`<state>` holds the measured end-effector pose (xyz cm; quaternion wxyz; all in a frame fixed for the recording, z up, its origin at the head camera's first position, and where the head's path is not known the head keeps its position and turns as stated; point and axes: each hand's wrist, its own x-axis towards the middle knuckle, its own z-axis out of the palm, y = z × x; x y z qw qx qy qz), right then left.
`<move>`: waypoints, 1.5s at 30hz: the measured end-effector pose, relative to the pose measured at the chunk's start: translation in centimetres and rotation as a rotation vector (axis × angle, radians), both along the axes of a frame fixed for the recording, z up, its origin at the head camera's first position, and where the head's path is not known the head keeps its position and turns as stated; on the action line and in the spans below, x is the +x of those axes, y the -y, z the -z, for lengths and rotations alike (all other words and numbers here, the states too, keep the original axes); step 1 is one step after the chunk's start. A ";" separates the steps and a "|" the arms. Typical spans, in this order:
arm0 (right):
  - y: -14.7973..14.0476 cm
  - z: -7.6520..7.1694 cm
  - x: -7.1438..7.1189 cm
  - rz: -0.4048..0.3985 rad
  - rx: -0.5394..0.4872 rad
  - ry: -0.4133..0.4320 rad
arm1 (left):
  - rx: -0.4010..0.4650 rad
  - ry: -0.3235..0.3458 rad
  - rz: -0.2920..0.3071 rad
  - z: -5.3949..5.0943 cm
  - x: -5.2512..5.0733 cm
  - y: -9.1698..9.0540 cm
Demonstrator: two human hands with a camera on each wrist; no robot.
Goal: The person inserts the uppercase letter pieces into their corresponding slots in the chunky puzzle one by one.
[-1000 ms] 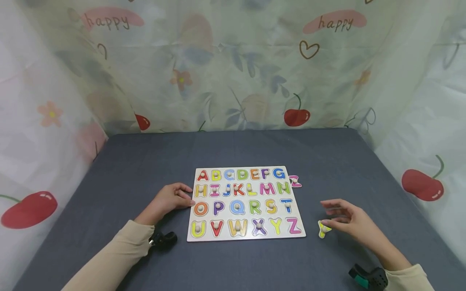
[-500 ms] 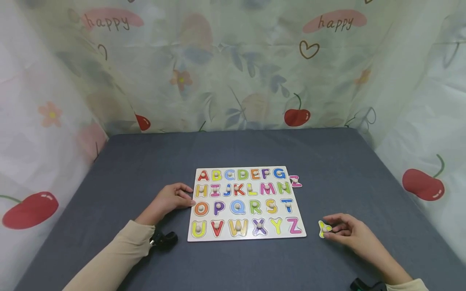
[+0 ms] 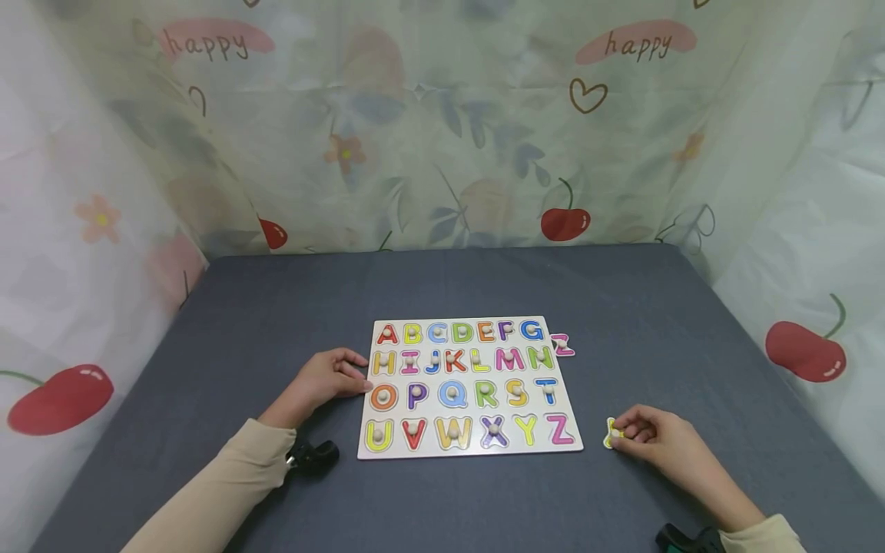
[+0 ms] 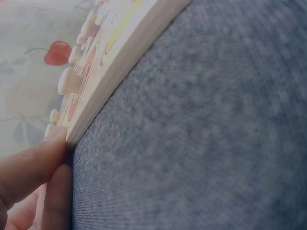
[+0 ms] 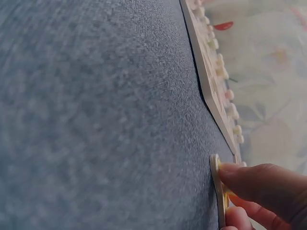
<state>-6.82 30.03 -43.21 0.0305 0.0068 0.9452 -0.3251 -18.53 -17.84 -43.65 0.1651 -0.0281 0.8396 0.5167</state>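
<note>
A wooden alphabet puzzle board (image 3: 430, 455) lies flat on the cloth, with knobbed letters in most of its slots. The slots printed Y (image 3: 525, 430) and Z (image 3: 560, 430) hold no knobbed piece. My left hand (image 3: 325, 384) touches the board's left edge; in the left wrist view its thumb (image 4: 33, 163) rests on that edge. Right of the board, my right hand (image 3: 660, 438) pinches a yellow letter Y piece (image 3: 610, 438) between thumb and fingers. From the right wrist side, the piece (image 5: 215, 165) shows edge-on, low over the cloth; whether it touches is unclear.
A pink letter Z piece (image 3: 563, 346) lies against the board's upper right edge. Dark grey cloth (image 3: 470, 507) covers the table. Printed curtains (image 3: 442, 153) hang behind and at both sides.
My right hand has come down onto the yellow Y, its fingers have closed around it, and the piece has turned slightly. The left hand stays at the board's edge.
</note>
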 end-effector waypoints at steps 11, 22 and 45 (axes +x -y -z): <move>1.5 -1.5 -1.6 -0.009 0.033 0.016 | -0.009 -0.002 -0.005 0.1 -0.1 0.0; 6.0 -3.6 -2.9 -0.120 -0.048 -0.113 | -0.011 0.000 -0.008 0.2 0.1 0.0; 9.4 0.0 -2.8 -0.374 -0.126 -0.105 | -0.032 0.002 -0.016 -0.2 0.1 -0.1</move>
